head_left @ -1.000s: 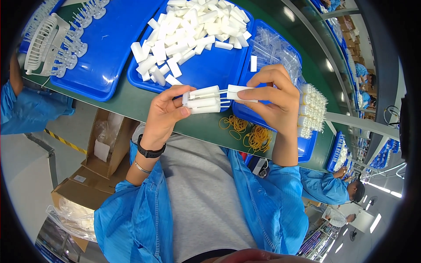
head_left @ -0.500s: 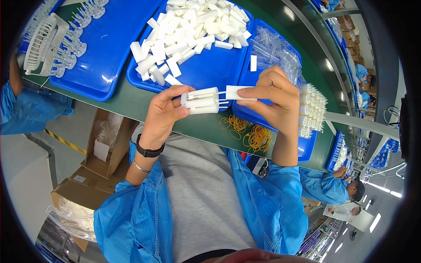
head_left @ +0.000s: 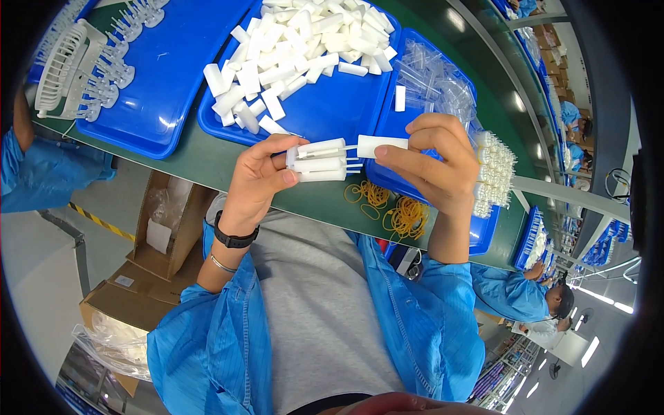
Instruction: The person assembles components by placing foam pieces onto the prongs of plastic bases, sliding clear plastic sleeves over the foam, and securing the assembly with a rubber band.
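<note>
at the middle of the frame, the person's left hand (head_left: 257, 173) grips a small white pronged holder (head_left: 292, 160) between thumb and fingers, with its prongs pointing toward the right of the frame. several white sleeves (head_left: 322, 164) sit on the prongs, and some thin prong tips stick out past them. just to the right, the right hand (head_left: 446, 162) pinches one more white piece (head_left: 371, 146) between thumb and fingers. its left end meets the tip of a prong; whether the prong goes inside it cannot be told.

at the upper middle of the frame, a blue tray (head_left: 339, 104) holds a loose pile of white pieces (head_left: 304, 48). to the right of it, clear plastic parts (head_left: 436, 79) lie in another tray, and a block of white bristly parts (head_left: 494, 173) stands beyond the right hand. yellow rubber bands (head_left: 406, 218) lie in a heap on the green surface (head_left: 315, 202), below the right hand. at the upper left of the frame, pale pronged parts (head_left: 111, 72) rest in a third tray (head_left: 169, 86).
</note>
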The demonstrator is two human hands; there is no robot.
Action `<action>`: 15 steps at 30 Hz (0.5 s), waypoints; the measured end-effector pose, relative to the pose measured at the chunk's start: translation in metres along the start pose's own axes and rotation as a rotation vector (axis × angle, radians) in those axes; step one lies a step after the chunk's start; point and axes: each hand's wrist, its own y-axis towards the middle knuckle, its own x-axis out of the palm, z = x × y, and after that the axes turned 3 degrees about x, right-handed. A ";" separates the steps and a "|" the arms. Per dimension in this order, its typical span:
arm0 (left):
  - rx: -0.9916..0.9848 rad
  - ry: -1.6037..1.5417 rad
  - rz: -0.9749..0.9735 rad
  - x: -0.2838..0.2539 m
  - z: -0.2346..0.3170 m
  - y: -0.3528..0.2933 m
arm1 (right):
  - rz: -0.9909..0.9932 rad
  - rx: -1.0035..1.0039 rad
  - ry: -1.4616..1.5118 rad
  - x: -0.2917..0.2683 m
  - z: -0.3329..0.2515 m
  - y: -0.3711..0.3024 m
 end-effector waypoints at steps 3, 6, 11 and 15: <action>-0.014 0.010 -0.017 0.000 0.000 0.001 | -0.016 0.012 0.044 0.002 0.001 -0.001; 0.010 0.026 -0.055 0.001 -0.002 0.001 | -0.075 0.029 0.126 0.003 -0.002 0.001; 0.004 0.036 -0.066 0.001 -0.001 0.000 | -0.086 0.110 0.273 0.008 -0.003 0.004; 0.017 0.071 -0.077 0.003 0.000 0.000 | -0.090 0.170 0.403 0.007 -0.003 0.002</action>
